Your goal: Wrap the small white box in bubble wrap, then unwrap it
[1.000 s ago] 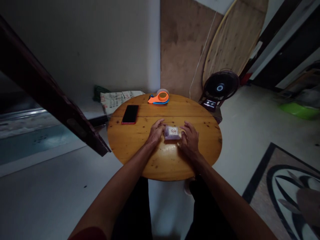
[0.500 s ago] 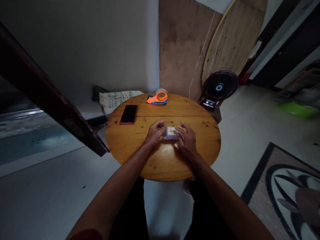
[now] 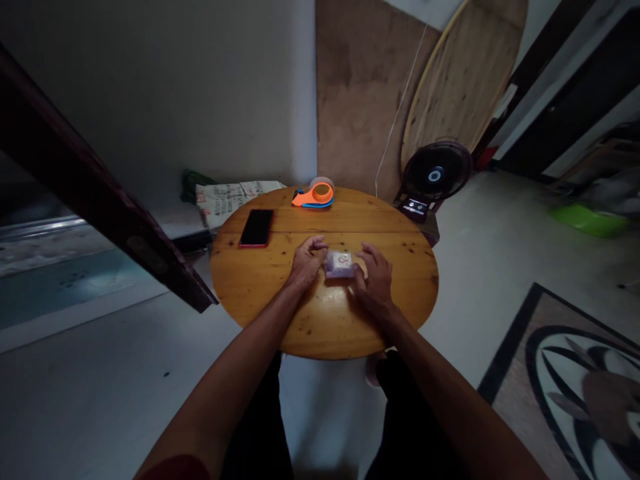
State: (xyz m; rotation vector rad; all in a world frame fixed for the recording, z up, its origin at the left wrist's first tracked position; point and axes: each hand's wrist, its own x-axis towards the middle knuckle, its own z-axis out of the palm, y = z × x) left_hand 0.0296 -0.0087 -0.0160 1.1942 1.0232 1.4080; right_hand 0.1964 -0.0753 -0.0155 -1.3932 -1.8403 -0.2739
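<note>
The round wooden bench (image 3: 280,300) carries everything in play, with a black fan (image 3: 436,175) on the floor behind it and a printed sack (image 3: 225,198) past its far left edge. On the bench's far side lie a dark phone (image 3: 257,228) to the left and an orange tape dispenser (image 3: 314,195) near the far rim, both well apart from the hands. Near the middle sits a small pale packet (image 3: 339,264), lying flat on the wood between the two hands. The left hand (image 3: 305,260) rests at the packet's left edge with its fingers curled in loosely, gripping nothing that shows; the right hand (image 3: 374,279) lies at the right edge, fingers spread and touching the packet. The step in hand looks like steadying or squaring up the packet; a next move would call for a firm pinch on both edges before it leaves the wood.
</note>
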